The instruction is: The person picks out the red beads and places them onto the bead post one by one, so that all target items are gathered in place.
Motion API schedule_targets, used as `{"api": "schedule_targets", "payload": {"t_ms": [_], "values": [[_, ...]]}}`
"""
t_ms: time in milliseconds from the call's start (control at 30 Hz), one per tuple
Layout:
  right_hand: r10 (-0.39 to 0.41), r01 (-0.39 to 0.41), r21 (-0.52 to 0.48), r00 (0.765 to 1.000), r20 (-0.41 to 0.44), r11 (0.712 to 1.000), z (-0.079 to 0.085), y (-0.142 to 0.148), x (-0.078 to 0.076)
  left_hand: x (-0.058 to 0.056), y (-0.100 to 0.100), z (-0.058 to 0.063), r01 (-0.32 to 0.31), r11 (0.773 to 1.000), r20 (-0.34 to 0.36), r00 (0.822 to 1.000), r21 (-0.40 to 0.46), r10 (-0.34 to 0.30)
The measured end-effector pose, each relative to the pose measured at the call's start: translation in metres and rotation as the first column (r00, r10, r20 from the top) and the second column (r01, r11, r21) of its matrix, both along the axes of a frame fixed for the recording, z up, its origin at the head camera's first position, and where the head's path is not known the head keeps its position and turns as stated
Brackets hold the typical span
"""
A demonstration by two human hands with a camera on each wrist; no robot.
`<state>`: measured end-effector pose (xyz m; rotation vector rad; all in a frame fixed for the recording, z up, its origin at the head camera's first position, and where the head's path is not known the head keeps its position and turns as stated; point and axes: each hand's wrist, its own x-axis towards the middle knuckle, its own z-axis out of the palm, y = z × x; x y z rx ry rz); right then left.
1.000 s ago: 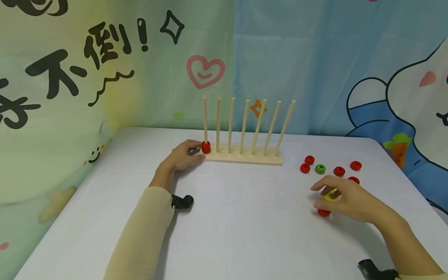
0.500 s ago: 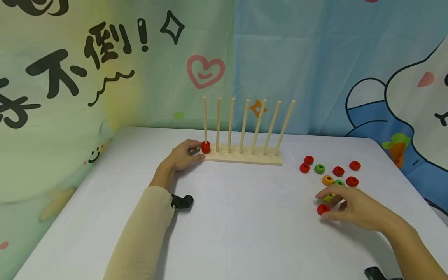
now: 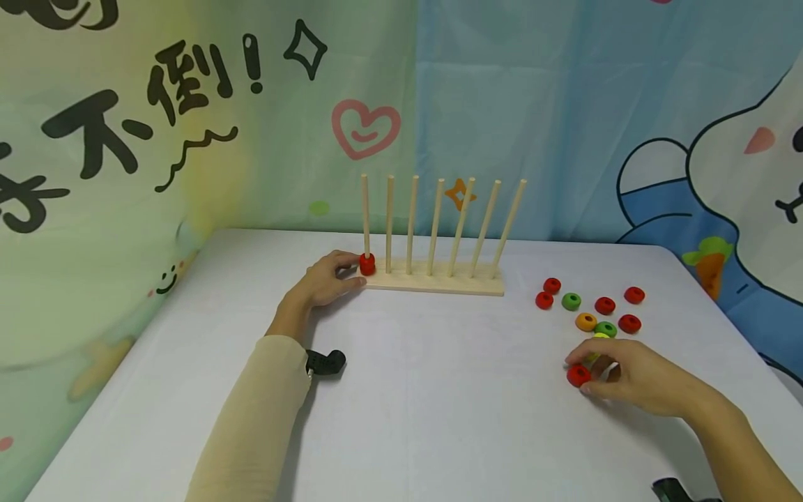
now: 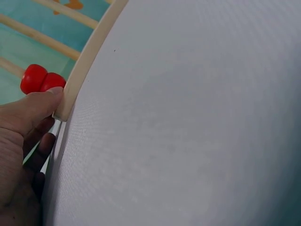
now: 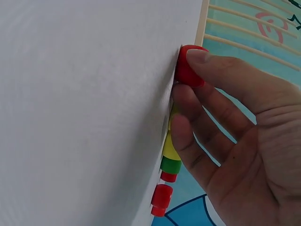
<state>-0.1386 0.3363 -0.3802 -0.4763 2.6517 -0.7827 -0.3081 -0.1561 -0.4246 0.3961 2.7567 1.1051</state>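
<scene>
A wooden peg rack with a row of upright pegs stands toward the back of the table. Two red beads are stacked on its leftmost peg. My left hand grips the left end of the base, thumb at the front edge beside those beads, as the left wrist view also shows. At the right, my right hand pinches a red bead low at the tabletop; the right wrist view has the thumb on it. A yellow bead is partly hidden behind the right fingers.
Beyond the right hand lie an orange bead, a green bead, another green bead and several red beads. A white cloth covers the table. A printed curtain hangs behind it.
My right hand has come down and back toward me from over the yellow bead, and its thumb and fingers have closed on the red bead. The left hand stays on the rack.
</scene>
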Motion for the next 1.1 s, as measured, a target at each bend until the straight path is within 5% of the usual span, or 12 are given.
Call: {"api": "schedule_targets", "payload": {"t_ms": [733, 1100], "values": [[-0.005, 0.007, 0.008, 0.978, -0.207, 1.0, 0.006, -0.031, -0.013, -0.002, 0.0, -0.002, -0.004, 1.0, -0.01, 1.0, -0.011, 0.004], [0.068, -0.098, -0.06, 0.922, -0.382, 0.993, 0.012, -0.044, -0.024, -0.001, 0.001, -0.001, -0.004, 1.0, -0.015, 1.0, -0.012, 0.004]]}}
